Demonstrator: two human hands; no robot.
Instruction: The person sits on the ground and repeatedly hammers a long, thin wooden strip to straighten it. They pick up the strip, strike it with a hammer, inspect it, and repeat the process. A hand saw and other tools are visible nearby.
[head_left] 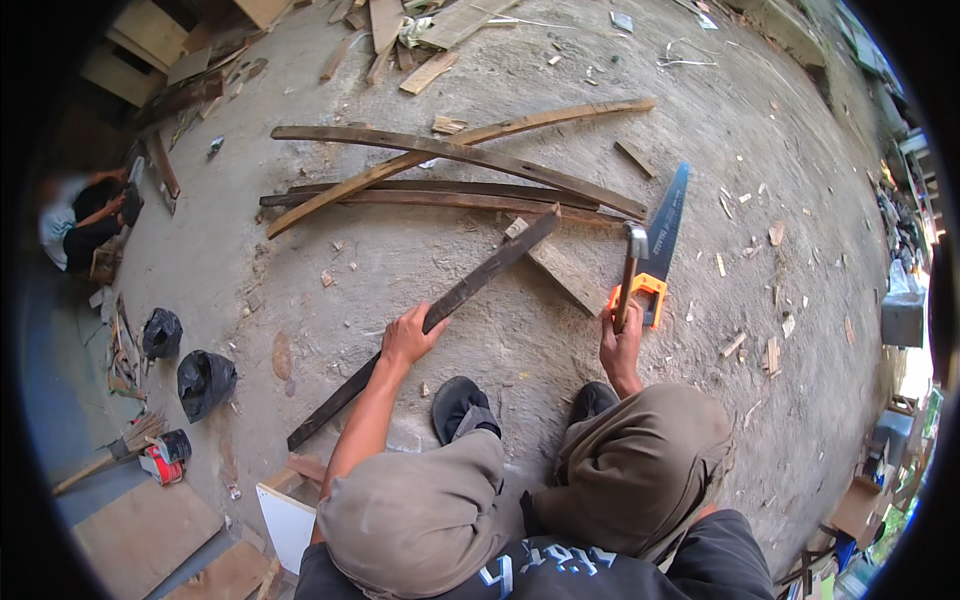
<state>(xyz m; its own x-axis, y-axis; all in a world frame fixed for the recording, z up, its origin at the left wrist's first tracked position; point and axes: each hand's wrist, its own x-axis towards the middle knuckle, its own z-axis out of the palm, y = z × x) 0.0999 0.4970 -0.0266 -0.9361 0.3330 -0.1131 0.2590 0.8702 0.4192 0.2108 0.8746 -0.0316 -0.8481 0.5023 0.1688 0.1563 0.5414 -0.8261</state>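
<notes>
With my left hand (408, 337) I grip a long dark wooden strip (478, 278) near its middle. The strip runs slantwise from beside my left foot up toward the right. My right hand (621, 345) is closed round the handle of a hammer (631, 262), its metal head pointing away from me. Just right of the hammer lies a handsaw (664, 232) with a dark blade and an orange handle. Under the strip's far end is a short board (556, 268) on the ground. Beyond it, several long wooden strips (460, 150) lie crossed over one another.
Wood scraps (734, 345) are scattered at the right. Two black plastic bags (206, 384) stand on the left, near a red container (162, 464). Another person (88, 222) sits at the far left. More boards (455, 22) lie at the back.
</notes>
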